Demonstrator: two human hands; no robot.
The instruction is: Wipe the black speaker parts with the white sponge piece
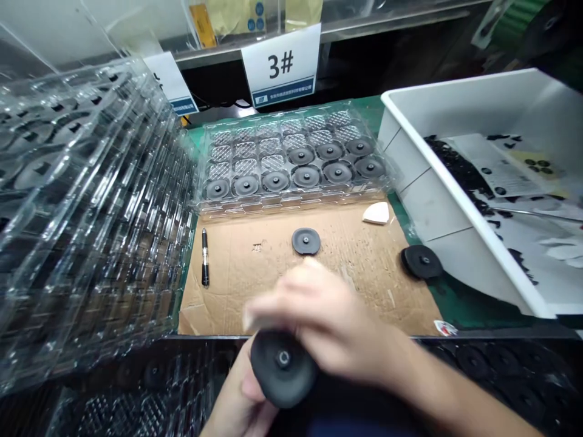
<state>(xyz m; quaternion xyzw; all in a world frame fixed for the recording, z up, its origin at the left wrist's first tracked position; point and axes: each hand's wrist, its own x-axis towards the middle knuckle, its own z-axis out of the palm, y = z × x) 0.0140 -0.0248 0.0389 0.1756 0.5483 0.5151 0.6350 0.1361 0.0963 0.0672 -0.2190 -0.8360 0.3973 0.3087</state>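
Near the cardboard's front edge, my left hand [248,385] is closed around the side of a black rounded disc-shaped part [285,379] with a small metal-ringed hub in its middle. Motion blurs my right hand [314,309], which is bent over the far edge of that part with its fingers drawn together. Whatever those fingers hold, if anything, is hidden. A similar black part [306,241] lies on the cardboard just beyond my right hand. Farther right, more black parts [421,261] appear stacked at the cardboard's edge.
A clear plastic tray [273,199] behind the cardboard [237,267] holds several black parts. Tall stacked clear trays [136,243] stand left. A white bin [469,206] with black scraps stands right. A pen [204,258] and a white wedge-shaped piece [377,213] lie on the cardboard.
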